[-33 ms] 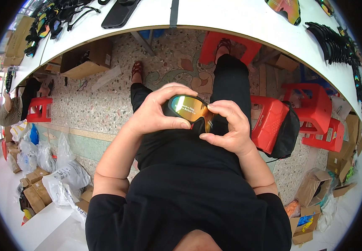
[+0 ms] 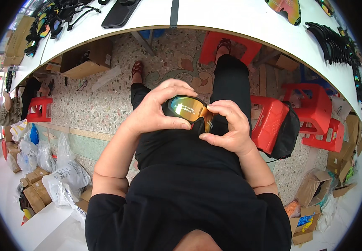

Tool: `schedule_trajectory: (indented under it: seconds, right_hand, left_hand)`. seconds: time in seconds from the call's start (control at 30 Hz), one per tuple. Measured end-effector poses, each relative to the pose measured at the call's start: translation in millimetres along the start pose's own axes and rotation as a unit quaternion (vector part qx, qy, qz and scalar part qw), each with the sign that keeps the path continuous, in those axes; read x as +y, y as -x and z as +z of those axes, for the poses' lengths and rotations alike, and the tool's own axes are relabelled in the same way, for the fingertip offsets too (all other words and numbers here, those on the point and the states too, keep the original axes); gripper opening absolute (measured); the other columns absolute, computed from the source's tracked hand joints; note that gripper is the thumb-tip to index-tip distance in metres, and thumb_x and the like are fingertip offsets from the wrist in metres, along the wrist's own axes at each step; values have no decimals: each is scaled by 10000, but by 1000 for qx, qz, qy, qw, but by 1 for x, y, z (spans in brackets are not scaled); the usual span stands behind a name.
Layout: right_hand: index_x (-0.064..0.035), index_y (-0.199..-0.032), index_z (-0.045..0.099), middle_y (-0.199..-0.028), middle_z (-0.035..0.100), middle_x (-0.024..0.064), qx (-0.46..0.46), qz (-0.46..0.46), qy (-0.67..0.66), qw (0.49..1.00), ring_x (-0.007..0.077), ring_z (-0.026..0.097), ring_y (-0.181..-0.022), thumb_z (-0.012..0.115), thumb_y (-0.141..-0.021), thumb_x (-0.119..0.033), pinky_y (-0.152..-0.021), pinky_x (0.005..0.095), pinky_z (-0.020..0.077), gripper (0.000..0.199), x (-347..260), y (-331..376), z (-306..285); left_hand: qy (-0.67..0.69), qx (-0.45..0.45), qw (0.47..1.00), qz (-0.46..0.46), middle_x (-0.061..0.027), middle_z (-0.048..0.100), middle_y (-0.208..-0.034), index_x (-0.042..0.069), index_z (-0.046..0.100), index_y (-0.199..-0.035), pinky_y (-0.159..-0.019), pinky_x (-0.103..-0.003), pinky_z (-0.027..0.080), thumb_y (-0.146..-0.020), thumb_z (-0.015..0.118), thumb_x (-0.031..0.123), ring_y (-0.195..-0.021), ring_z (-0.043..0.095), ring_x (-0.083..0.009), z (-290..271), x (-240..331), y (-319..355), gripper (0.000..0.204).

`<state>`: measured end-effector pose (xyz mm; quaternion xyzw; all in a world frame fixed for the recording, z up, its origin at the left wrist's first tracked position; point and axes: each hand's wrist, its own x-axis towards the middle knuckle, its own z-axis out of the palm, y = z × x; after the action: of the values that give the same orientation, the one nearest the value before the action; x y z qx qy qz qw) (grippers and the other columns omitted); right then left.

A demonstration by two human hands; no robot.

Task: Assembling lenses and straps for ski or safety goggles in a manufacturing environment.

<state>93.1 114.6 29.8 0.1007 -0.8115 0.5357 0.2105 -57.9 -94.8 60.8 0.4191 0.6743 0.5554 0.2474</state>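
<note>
Between both hands, over my lap, is a pair of wraparound sports sunglasses (image 2: 184, 107) with a black frame and an orange-green mirrored lens. Pale print shows on the lens. My left hand (image 2: 158, 108) grips the left end, fingers along the top and thumb below. At the right end, my right hand (image 2: 232, 127) pinches the lens part, index finger at the upper edge and thumb low by the nose notch. The palms hide the outer ends of the sunglasses.
Ahead curves a white table (image 2: 214, 16) bearing a black phone (image 2: 120, 14), black frames (image 2: 49, 21) and a mirrored lens (image 2: 287, 10). Red stools (image 2: 268, 123) stand at right beside a black bag (image 2: 286, 134). Cartons (image 2: 87, 58) and plastic bags (image 2: 66, 180) lie around. Another person (image 2: 7, 111) is far left.
The sunglasses have tilted very slightly, shifting the reflection on the lens. My left fingers sit a touch higher; my right hand stays in place.
</note>
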Motion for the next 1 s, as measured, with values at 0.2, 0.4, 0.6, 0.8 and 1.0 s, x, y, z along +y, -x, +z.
schedule_trajectory:
  seconds: [0.2,0.4,0.6,0.8,1.0]
  right_hand:
    - [-23,-1113,660,-1047,643,122,-16,-23,13,1000,245,647,-913,912,-629,-192,-808,334,540,572,-1,-8,0]
    - [-23,-1147,664,-1135,598,111,-55,40,-130,989,229,592,-1056,915,-626,-250,-922,348,476,621,8,-8,-14]
    - [6,-1235,592,-1196,562,89,-72,184,-413,889,189,526,-1155,610,-930,-560,-1024,336,397,643,26,-8,-10]
    - [11,-1269,539,-1197,564,85,-84,257,-520,811,173,533,-1143,602,-930,-570,-1012,326,415,676,28,-5,-6]
    - [8,-1271,522,-1203,564,91,-83,310,-575,752,183,534,-1148,614,-916,-569,-1003,325,413,684,27,12,-16]
  left_hand:
    - [-315,-102,938,106,-112,613,-1014,50,664,-1088,-862,-417,483,-654,872,374,-964,600,-318,-7,38,-19,579]
    - [-305,-88,934,167,-125,598,-948,33,636,-1055,-743,-412,506,-725,815,376,-845,601,-324,8,23,-20,509]
    - [-297,-33,938,173,-129,586,-934,28,630,-1065,-742,-411,506,-752,784,377,-849,602,-317,17,16,-17,494]
    - [-303,-24,938,169,-130,580,-936,30,626,-1075,-751,-411,504,-755,767,346,-856,599,-323,18,13,-13,471]
    - [-312,-2,935,168,-111,583,-927,43,617,-1005,-770,-396,522,-702,799,273,-853,609,-308,19,13,-11,421]
